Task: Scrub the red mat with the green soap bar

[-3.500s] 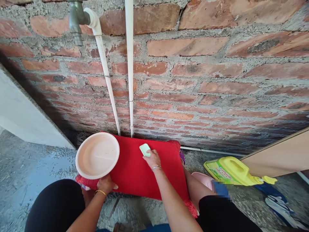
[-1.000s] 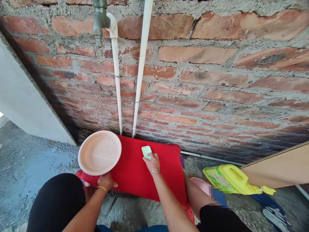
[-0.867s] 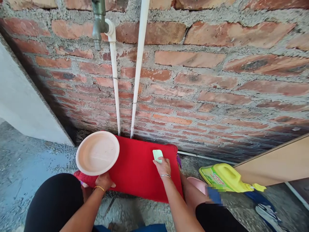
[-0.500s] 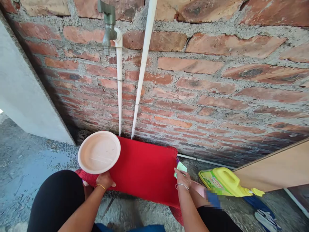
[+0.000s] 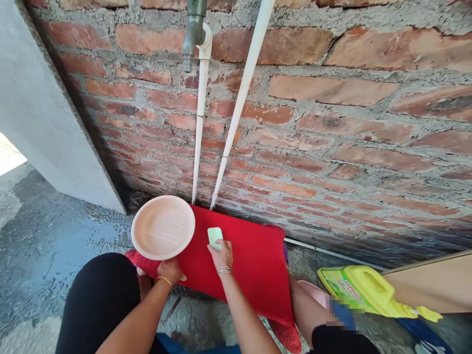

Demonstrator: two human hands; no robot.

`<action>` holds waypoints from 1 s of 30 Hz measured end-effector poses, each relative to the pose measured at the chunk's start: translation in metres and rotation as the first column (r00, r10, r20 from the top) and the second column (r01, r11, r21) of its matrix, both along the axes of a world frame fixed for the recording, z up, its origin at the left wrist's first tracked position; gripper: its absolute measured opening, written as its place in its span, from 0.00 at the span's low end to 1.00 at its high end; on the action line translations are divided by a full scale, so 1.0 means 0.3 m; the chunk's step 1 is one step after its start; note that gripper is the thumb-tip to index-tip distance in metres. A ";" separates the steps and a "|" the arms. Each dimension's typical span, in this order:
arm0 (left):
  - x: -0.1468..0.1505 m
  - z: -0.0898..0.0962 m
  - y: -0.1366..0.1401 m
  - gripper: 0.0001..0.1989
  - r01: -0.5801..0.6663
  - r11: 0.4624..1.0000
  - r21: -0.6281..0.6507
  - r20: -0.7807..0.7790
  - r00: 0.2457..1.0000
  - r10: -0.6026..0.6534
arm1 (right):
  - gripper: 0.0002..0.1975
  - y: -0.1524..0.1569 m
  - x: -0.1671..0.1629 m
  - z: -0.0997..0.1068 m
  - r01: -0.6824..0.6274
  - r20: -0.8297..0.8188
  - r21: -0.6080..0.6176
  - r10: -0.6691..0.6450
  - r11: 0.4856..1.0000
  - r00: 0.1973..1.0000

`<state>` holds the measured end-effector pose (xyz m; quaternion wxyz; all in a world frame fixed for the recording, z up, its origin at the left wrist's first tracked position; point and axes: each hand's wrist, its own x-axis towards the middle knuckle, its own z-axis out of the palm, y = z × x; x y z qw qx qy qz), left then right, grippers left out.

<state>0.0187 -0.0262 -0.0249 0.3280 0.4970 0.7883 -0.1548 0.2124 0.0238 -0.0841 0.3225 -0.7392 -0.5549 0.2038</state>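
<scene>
A red mat (image 5: 239,265), smooth on top with shaggy fibres at its corners, is stretched flat in front of my knees. My left hand (image 5: 170,269) is closed around its near edge, just below the basin; some fingers are hidden. A pale pink plastic basin (image 5: 162,228) rests on the mat's left end, with faint streaks inside. Over the mat's middle, my right hand (image 5: 223,253) grips a pale green block (image 5: 214,235), rounded like the back of a scrub brush. The block's underside is hidden, facing the mat.
A brick wall (image 5: 302,132) rises behind the mat, with white pipes (image 5: 199,128) and a tap (image 5: 193,34). A yellow jug (image 5: 368,290) lies at the right by a wooden board (image 5: 435,285). To the left stands a grey slab (image 5: 66,118) on wet concrete (image 5: 81,241).
My right hand has moved left with the pale green block, from the mat's right edge to its middle. My left hand stays at the near edge. The view has shifted slightly.
</scene>
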 end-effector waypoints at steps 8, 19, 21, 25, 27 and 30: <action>0.005 0.028 0.006 0.31 -0.012 1.000 -0.027 -0.006 1.000 0.012 | 0.09 -0.021 -0.109 -0.015 -0.239 0.128 -0.020 0.239 0.971 0.962; 0.004 0.030 0.003 0.33 -0.018 0.999 -0.037 -0.013 1.000 0.018 | 0.10 -0.057 0.136 0.008 -0.099 0.113 -0.055 0.105 0.994 0.988; 0.004 0.033 0.002 0.33 -0.006 1.000 -0.026 -0.013 1.000 0.006 | 0.10 -0.068 0.194 0.012 -0.055 0.109 -0.060 0.062 0.997 0.992; 0.000 0.017 -0.001 0.34 0.005 1.000 -0.010 -0.012 1.000 -0.005 | 0.12 -0.092 0.325 0.020 0.070 0.109 -0.090 -0.060 0.994 0.992; -0.004 0.004 -0.002 0.34 0.006 1.000 -0.007 -0.016 1.000 -0.006 | 0.14 -0.107 0.396 0.025 0.148 0.114 -0.102 -0.136 0.984 0.984; -0.008 -0.014 -0.004 0.35 0.007 1.000 -0.003 -0.024 1.000 -0.007 | 0.15 -0.133 0.500 0.034 0.263 0.113 -0.127 -0.249 0.956 0.962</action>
